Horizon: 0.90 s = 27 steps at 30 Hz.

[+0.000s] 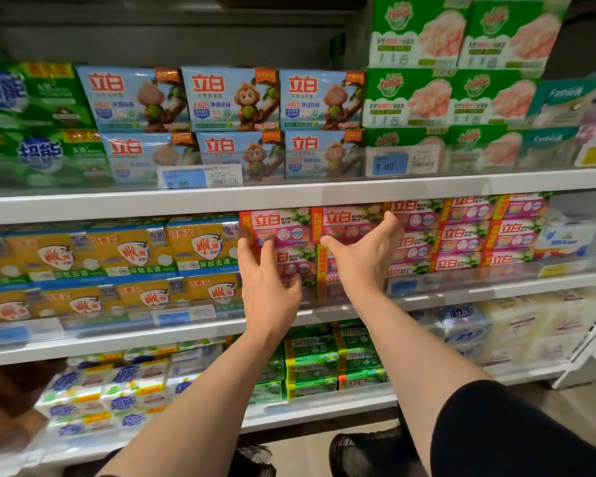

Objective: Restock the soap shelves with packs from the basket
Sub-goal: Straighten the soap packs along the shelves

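Observation:
Pink soap packs [279, 228] are stacked in columns on the middle shelf [461, 290], under the white shelf edge above. My left hand [269, 280] reaches in with spread fingers, thumb and forefinger touching the left pink column. My right hand [365, 253] lies flat against the top pink pack [348, 223] of the adjacent column, thumb at its lower left, fingertips at its right edge. Neither hand carries a loose pack. The basket is out of view.
Yellow soap packs [200, 249] fill the same shelf to the left. Blue monkey packs [231, 98] and green boxes [427, 98] stand on the upper shelf. Green packs [310, 363] sit on the lower shelf. Dark shapes [362, 449] lie on the floor below.

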Motion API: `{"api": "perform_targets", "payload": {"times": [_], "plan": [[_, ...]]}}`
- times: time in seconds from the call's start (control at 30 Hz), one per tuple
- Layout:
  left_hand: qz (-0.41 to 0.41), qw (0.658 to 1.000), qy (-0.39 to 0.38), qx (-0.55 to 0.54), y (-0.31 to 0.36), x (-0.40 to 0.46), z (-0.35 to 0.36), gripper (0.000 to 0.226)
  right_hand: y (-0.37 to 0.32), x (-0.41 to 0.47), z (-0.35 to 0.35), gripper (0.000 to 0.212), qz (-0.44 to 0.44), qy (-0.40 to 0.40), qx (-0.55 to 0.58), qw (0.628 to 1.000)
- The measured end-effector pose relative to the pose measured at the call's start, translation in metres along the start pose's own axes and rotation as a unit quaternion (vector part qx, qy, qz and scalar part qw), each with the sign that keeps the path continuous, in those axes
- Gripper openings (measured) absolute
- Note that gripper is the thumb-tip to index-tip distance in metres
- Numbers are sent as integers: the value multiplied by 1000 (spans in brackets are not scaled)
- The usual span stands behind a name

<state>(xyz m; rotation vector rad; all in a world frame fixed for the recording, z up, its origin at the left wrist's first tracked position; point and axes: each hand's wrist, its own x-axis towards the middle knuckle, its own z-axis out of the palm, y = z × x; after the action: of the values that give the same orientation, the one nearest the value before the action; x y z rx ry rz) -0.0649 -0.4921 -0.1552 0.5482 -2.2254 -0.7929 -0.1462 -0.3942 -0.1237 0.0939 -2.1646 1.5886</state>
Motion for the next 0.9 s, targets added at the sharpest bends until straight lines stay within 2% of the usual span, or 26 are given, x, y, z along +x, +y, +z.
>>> {"api": "perform_targets", "payload": {"times": [0.13,0.23,0.4,0.53,0.9], "plan": [[22,1000,7,-16,-2,2,-4,70,-3,-7,19,107,1,21,-83,996],[10,1000,7,-18,-3,2,-4,75,-2,-10,28,103,-5,36,-111,993],[-13,997,51,-58,2,8,-3,73,1,-5,30,96,-3,33,-106,994],[-14,993,85,-86,2,11,-2,67,2,0,25,104,4,36,-103,994],[0,992,90,-89,1,11,1,65,8,6,21,109,16,31,-86,996]]}}
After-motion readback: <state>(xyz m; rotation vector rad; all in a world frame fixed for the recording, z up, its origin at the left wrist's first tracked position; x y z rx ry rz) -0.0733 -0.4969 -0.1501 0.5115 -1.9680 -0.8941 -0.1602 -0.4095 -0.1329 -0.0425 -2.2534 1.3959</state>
